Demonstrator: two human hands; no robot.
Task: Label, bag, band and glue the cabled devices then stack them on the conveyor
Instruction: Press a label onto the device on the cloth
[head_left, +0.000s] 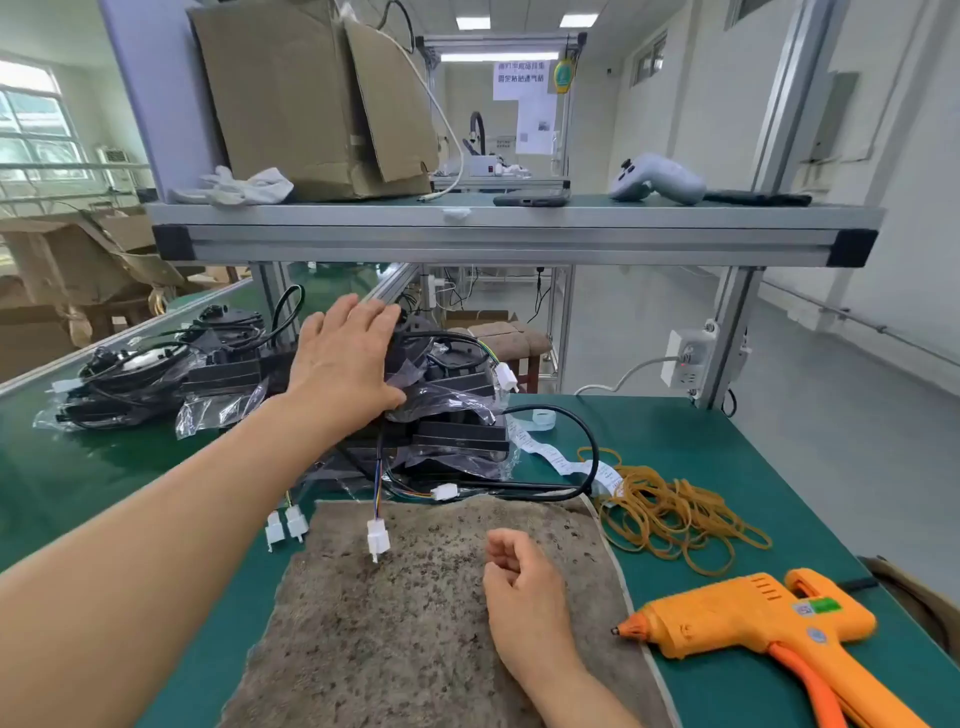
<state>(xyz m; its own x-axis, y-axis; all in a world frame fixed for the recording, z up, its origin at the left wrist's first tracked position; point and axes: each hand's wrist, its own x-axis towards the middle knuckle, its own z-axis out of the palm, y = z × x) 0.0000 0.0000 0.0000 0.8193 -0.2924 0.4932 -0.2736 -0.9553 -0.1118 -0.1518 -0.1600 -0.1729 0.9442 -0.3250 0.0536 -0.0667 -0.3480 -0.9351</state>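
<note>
L hand flat, fingers straight, atop bagged devices, desk far edge | R hand loose-curled, empty, over mat

Glue gun right of mat; rubber bands behind.

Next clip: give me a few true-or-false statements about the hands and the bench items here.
1. The left hand rests, fingers straight, on the bagged devices. True.
2. The right hand holds the glue gun. False: it hangs empty over the mat; the gun lies on the table.
3. Rubber bands lie heaped right of the mat. True.
4. The box stands on the mat. False: it stands on the upper shelf.
</note>
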